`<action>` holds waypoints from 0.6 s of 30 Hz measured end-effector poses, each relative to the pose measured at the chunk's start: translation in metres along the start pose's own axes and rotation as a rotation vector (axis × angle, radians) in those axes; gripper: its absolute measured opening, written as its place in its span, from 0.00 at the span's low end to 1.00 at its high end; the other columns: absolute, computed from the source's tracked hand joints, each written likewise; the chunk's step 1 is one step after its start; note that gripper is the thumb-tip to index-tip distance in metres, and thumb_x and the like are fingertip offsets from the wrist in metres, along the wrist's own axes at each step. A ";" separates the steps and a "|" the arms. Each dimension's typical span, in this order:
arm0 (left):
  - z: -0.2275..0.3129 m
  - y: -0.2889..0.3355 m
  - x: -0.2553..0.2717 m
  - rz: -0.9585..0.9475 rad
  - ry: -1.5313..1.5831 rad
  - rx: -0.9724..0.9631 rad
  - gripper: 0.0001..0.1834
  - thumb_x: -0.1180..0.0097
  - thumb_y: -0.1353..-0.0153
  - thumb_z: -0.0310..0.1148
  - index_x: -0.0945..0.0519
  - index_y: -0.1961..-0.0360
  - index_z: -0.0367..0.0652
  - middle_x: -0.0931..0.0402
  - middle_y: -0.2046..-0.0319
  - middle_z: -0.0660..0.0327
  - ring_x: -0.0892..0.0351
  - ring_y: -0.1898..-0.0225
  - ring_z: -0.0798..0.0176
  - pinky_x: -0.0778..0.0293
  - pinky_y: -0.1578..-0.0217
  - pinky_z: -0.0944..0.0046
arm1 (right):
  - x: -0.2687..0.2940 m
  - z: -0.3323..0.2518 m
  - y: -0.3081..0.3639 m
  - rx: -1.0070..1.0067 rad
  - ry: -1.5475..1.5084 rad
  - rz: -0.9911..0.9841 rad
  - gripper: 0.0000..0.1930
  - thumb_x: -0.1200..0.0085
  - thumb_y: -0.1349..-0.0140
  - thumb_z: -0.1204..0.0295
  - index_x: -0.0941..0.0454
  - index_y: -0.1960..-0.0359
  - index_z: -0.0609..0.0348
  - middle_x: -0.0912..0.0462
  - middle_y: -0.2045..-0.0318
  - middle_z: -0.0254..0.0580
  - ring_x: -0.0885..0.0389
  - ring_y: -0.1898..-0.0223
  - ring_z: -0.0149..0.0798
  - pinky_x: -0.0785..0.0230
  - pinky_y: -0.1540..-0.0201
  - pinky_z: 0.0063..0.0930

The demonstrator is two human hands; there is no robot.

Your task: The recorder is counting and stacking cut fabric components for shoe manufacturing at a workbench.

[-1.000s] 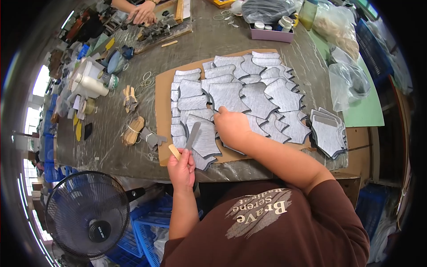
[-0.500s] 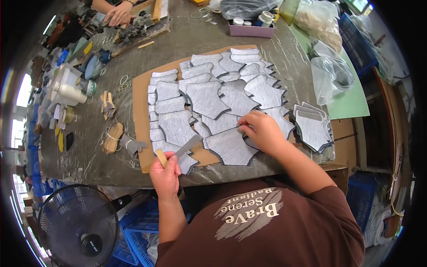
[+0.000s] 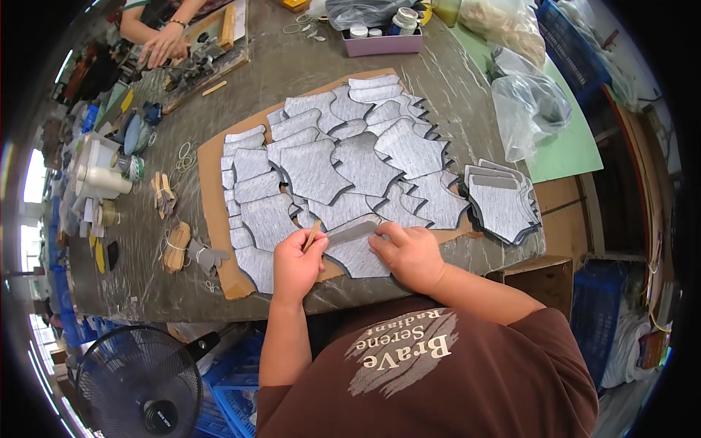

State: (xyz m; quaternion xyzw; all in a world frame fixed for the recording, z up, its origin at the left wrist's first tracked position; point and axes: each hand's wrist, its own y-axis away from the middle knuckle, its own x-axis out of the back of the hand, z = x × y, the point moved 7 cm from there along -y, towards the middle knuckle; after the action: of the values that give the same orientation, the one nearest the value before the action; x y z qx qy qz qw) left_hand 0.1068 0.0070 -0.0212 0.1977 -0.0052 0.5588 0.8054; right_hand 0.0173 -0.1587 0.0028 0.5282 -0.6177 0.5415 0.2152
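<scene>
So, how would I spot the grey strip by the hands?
On the big table, brown cardboard carries overlapping pale pieces. At the person's side, between their left hand and right hand, is the grey strip: narrower, plainer and darker than those pieces.

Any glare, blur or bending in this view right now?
Head view: the table bows at its near edge and shows pale streaks, possibly glare; the picture's corners go black; a bright patch at far left looks washed out; left hand and right hand look fairly sharp.
</scene>
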 end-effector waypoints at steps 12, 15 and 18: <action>-0.004 -0.006 -0.001 0.026 0.050 0.017 0.04 0.43 0.43 0.25 0.21 0.68 0.34 0.27 0.81 0.66 0.33 0.85 0.77 0.37 0.83 0.75 | 0.002 -0.001 -0.002 0.010 0.024 -0.024 0.09 0.43 0.52 0.70 0.21 0.67 0.52 0.24 0.57 0.34 0.25 0.79 0.31 0.33 0.75 0.26; -0.005 -0.007 -0.001 0.027 0.041 0.000 0.05 0.43 0.43 0.25 0.21 0.68 0.34 0.26 0.80 0.66 0.32 0.85 0.77 0.36 0.83 0.75 | 0.003 -0.001 -0.001 0.022 0.023 -0.011 0.08 0.44 0.52 0.71 0.22 0.67 0.52 0.24 0.52 0.33 0.26 0.80 0.30 0.33 0.76 0.26; -0.005 -0.006 0.000 0.035 0.006 -0.005 0.06 0.43 0.44 0.26 0.21 0.67 0.34 0.25 0.79 0.66 0.32 0.84 0.77 0.37 0.83 0.75 | -0.003 -0.001 0.000 0.019 0.060 -0.060 0.08 0.45 0.51 0.70 0.22 0.67 0.52 0.24 0.50 0.33 0.26 0.81 0.29 0.33 0.76 0.26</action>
State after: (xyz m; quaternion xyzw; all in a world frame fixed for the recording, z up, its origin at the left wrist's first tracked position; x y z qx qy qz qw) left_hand 0.1112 0.0064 -0.0282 0.1941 -0.0076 0.5733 0.7960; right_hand 0.0179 -0.1564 0.0007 0.5321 -0.5895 0.5562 0.2449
